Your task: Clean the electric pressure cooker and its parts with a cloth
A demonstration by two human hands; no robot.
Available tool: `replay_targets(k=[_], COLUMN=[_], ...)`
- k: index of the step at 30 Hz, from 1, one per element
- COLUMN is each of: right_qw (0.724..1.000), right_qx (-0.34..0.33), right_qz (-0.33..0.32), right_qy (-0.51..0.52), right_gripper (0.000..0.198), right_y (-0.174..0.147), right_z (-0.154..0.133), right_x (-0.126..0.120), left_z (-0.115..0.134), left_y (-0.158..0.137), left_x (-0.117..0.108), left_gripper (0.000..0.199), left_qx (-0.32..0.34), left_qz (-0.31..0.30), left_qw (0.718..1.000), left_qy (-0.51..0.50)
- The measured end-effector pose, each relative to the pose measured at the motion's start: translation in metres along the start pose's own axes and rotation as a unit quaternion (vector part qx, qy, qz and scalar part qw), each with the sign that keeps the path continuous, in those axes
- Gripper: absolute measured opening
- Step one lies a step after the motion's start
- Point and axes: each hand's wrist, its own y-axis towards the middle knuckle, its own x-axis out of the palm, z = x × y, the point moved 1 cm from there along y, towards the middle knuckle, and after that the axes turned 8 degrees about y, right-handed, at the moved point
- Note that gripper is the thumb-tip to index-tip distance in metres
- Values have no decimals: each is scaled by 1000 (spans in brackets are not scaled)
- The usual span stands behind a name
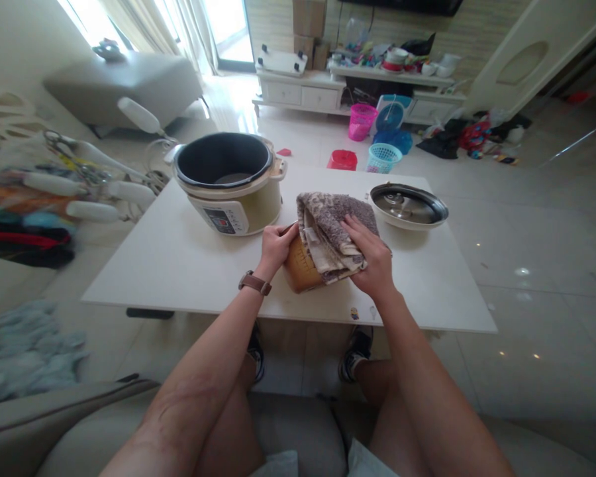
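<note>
My left hand (277,250) is closed on the rim of a golden-brown pot (302,266), which is tilted above the front middle of the white table. A folded grey-brown and cream patterned towel (335,225) drapes over the pot and hides most of it. With fingers stretched across the towel, my right hand (373,260) grips it against the pot's right side; its thumb is hidden. Behind and left stands an electric cooker (228,189), its top uncovered, showing a dark interior and a front control panel. The round cooker lid (408,207) lies upside down at the right.
The white table (144,265) has its front edge close to my knees. Plastic baskets (362,122) stand on the floor beyond it, before a low white cabinet (298,93). Blurred white-handled items (99,189) are at the left. A grey sofa (288,430) is beneath me.
</note>
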Motion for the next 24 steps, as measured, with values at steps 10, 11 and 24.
replay_targets(k=[10,11,24], right_qw=[920,908,911], right_qx=[293,314,297], right_qz=[222,238,248], right_qy=[135,145,145], right_gripper=[34,36,38], right_y=[-10,-11,-12], right_z=[66,72,73], right_x=[12,13,20], left_z=[-20,-23,6], left_y=[-2,0,4], left_x=[-4,-6,-12], left_gripper=[74,73,71], left_qx=[-22,-23,29], left_qz=[-14,-21,-32], left_qw=[1000,999,999], left_qy=[-15,-13,13])
